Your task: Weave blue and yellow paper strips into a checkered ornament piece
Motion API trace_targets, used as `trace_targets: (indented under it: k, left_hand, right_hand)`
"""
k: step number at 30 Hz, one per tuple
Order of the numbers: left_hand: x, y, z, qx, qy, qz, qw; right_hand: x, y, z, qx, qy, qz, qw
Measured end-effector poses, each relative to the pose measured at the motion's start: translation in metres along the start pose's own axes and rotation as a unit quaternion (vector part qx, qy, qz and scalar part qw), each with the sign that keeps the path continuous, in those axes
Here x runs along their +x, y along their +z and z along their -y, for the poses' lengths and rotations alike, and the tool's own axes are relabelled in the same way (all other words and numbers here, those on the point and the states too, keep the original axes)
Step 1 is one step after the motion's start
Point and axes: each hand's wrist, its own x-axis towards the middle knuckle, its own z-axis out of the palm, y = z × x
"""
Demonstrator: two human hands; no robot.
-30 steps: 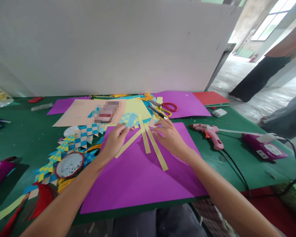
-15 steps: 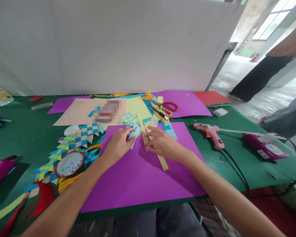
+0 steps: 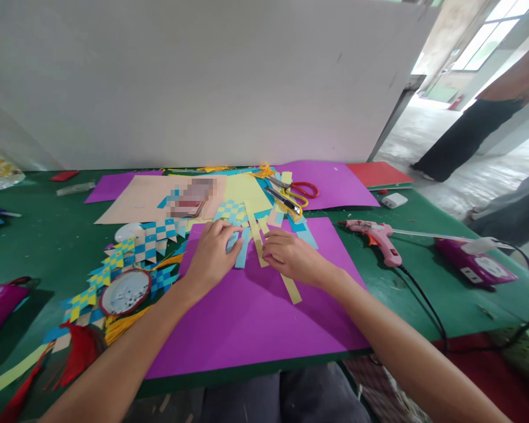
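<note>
My left hand [image 3: 214, 252] is curled, thumb and forefinger closed around a short light-blue paper strip [image 3: 232, 241]. Just to its right a second light-blue strip [image 3: 242, 251] lies on a purple paper sheet [image 3: 247, 329]. My right hand [image 3: 293, 254] rests over the sheet with its fingers bent inward, and whether they pinch anything is hidden. Beside those fingertips runs a long yellow paper strip [image 3: 256, 238]. Another yellow strip [image 3: 291, 289] comes out from under the right hand toward me.
Behind the hands lie red-and-yellow-handled scissors [image 3: 304, 191], a utility knife [image 3: 284, 201] and a blurred-out phone [image 3: 191, 200]. A pink glue gun [image 3: 377, 236] with a cord is at right. Woven paper pieces [image 3: 147, 242], a round dish [image 3: 126, 292] and a red tassel [image 3: 81, 352] are at left.
The light-blue strips, tilted in my left hand before, are now lower and apart, one flat on the purple sheet. My right fingers, spread earlier, have curled in and shifted slightly right.
</note>
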Motion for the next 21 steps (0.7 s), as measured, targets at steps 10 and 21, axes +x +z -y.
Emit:
trace_targets:
  k: [10, 21]
  left_hand:
    - [-0.0006, 0.0023, -0.0041, -0.019, 0.030, 0.033, 0.999]
    - [-0.0019, 0.0063, -0.0029, -0.060, 0.057, 0.038, 0.996]
  right_hand:
    - [-0.0013, 0.0035, -0.0001, 0.006, -0.003, 0.018, 1.000]
    - [-0.0002, 0.0000, 0.0001, 0.064, 0.035, -0.050, 0.996]
